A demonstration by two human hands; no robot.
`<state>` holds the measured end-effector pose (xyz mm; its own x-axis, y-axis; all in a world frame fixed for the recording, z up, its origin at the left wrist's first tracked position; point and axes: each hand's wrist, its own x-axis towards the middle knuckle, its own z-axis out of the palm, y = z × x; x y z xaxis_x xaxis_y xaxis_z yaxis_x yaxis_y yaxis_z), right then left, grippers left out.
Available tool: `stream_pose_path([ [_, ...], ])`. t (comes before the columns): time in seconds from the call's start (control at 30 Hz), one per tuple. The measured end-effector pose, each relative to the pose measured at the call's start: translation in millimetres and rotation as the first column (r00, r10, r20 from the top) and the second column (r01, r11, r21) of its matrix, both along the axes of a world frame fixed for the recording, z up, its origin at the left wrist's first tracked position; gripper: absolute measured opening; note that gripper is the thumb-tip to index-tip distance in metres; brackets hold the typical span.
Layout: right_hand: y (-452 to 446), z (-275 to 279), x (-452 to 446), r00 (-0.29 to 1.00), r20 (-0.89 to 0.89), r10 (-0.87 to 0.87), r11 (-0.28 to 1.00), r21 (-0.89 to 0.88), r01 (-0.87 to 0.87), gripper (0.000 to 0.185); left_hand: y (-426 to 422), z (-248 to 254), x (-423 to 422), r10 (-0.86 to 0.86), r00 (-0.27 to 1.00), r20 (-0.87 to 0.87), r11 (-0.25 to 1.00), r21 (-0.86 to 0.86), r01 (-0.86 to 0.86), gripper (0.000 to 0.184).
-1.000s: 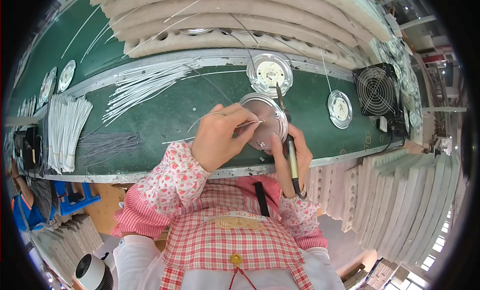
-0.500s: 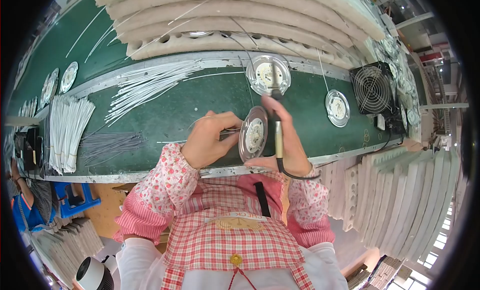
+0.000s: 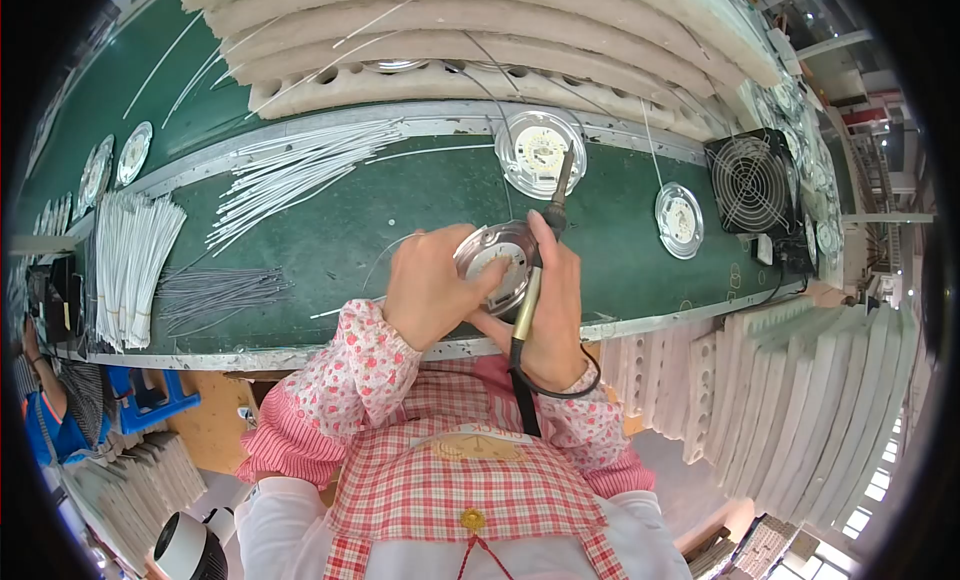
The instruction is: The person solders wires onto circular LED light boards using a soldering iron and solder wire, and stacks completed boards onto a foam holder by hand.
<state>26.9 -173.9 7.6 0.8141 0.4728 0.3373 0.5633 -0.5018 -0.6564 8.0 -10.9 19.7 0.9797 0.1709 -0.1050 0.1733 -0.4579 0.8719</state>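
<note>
A round silver LED lamp plate [image 3: 512, 245] with a white centre is tilted between my hands above the bench. My left hand [image 3: 428, 288] grips its left side, the thumb lying across its face. With my right hand [image 3: 556, 318] I hold a soldering iron [image 3: 558, 216], its tip pointing up and away and its cable looping below the wrist. The fingers of that hand also meet the plate's right edge. A thin wire curves out to the left of my left hand. Just beyond, another lamp plate [image 3: 541, 156] lies flat on the bench, the iron's tip over its right part.
White wires [image 3: 300, 170], a bundled white stack [image 3: 135, 270] and grey wires [image 3: 222, 295] lie left on the green bench [image 3: 390, 195]. To the right are a third plate [image 3: 680, 222] and a black fan [image 3: 750, 180]. Pale foam trays [image 3: 450, 25] stand behind. Someone's arm [image 3: 48, 380] shows far left.
The lamp plate has turned from nearly edge-on to face more upward. My left thumb has moved onto its face. My right hand has shifted left and tilted the iron's tip rightward.
</note>
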Motion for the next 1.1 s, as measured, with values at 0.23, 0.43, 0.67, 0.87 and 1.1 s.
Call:
stream_pose_path([
  [0.23, -11.4, -13.6, -7.3, 0.987, 0.136, -0.091, 0.973, -0.201, 0.117, 0.095, 1.3, -14.1, 2.7, -0.122, 0.882, 0.455, 0.868, 0.480, -0.127, 0.040],
  [0.43, -36.4, 5.9, -3.6, 0.993, 0.108, 0.046, 0.999, -0.027, -0.043, 0.040, 11.8, -29.3, -4.5, -0.296, 0.886, 0.357, 0.929, 0.325, 0.179, 0.022],
  [0.67, -59.8, 15.6, -5.7, 0.973, -0.165, 0.159, 0.976, 0.175, -0.130, 0.014, 19.7, -22.8, 1.0, -0.447, 0.839, 0.312, 0.858, 0.416, 0.302, 0.018],
  [0.87, -60.1, 20.4, -2.1, 0.962, -0.178, 0.205, 0.972, 0.150, -0.180, 0.014, 19.4, -17.9, 4.0, -0.521, 0.823, 0.226, 0.767, 0.548, 0.335, 0.018],
  [1.1, -59.2, 20.0, -5.6, 0.964, -0.118, 0.237, 0.970, 0.093, -0.227, 0.007, 9.2, -18.5, 7.2, -0.535, 0.824, 0.188, 0.679, 0.675, 0.288, 0.026],
])
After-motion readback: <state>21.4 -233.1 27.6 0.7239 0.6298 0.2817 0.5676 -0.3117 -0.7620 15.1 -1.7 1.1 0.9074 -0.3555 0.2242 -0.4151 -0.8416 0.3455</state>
